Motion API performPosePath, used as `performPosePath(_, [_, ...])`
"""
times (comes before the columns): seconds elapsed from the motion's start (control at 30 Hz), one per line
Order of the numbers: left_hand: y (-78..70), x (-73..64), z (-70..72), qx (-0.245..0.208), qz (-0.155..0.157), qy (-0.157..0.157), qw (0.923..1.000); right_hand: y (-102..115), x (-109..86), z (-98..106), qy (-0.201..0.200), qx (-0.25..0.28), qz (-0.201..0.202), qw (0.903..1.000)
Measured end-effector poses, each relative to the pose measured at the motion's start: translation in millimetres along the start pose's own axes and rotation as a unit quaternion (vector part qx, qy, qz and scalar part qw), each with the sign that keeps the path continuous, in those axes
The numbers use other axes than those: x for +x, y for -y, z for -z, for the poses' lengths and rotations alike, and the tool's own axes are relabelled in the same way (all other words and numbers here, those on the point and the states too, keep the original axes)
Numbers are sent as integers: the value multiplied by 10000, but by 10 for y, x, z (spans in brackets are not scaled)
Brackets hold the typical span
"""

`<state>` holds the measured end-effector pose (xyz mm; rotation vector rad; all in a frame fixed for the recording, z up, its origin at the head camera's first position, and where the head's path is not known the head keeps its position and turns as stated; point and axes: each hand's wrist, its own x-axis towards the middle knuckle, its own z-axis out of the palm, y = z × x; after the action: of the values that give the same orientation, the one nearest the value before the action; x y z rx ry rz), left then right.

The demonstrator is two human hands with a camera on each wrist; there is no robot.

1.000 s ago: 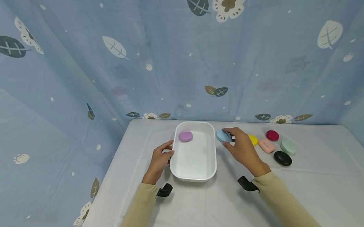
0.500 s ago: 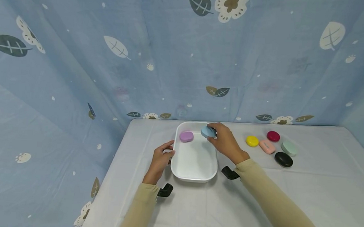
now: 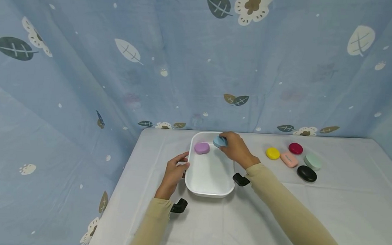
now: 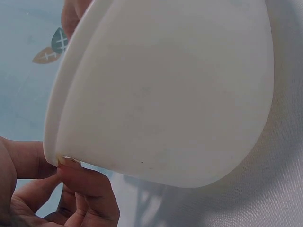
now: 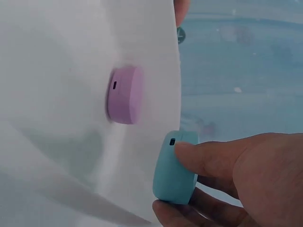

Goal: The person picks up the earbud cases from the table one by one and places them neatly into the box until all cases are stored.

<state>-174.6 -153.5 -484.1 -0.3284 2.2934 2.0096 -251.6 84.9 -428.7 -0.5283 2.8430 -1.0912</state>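
A light-blue rounded case (image 3: pixel 219 141) with a small dark slot in its side is pinched between the thumb and fingers of my right hand (image 3: pixel 236 148). It is over the far right part of a white plastic tub (image 3: pixel 209 180). Inside the tub, near its far left corner, lies a purple rounded case (image 5: pixel 124 97) with a similar slot. My left hand (image 3: pixel 173 175) grips the tub's left rim, thumb on one side and curled fingers on the other, as the left wrist view shows at the tub's edge (image 4: pixel 59 127).
Right of the tub, on the white cloth, lie a yellow case (image 3: pixel 272 153), a red one (image 3: pixel 296 148), a pink one (image 3: pixel 289 159), a pale green one (image 3: pixel 312 161) and a black one (image 3: pixel 306 173). A blue patterned curtain (image 3: pixel 185 74) hangs behind the table.
My right hand has carried the light-blue case leftward from beside the tub to over its far right part, uncovering the yellow case. My left hand has kept its grip on the rim.
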Motion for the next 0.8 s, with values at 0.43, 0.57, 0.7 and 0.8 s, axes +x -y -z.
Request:
performPosePath(0.43, [9,-17,-11,-12,-8,-4,10000,23,128,-100,292,-273,-2,9992])
performPosePath(0.57, [11,-17,-6,-23,-78,6,10000,24,163,-115,321,-371,13,9988])
performPosePath(0.7, [6,-11,-5,-14,-115,20,9999,11,196,-127,373,-465,20,9982])
performPosePath(0.8, [3,-10,-6,-20,-79,19,10000,0,211,-129,427,-477,20,9979])
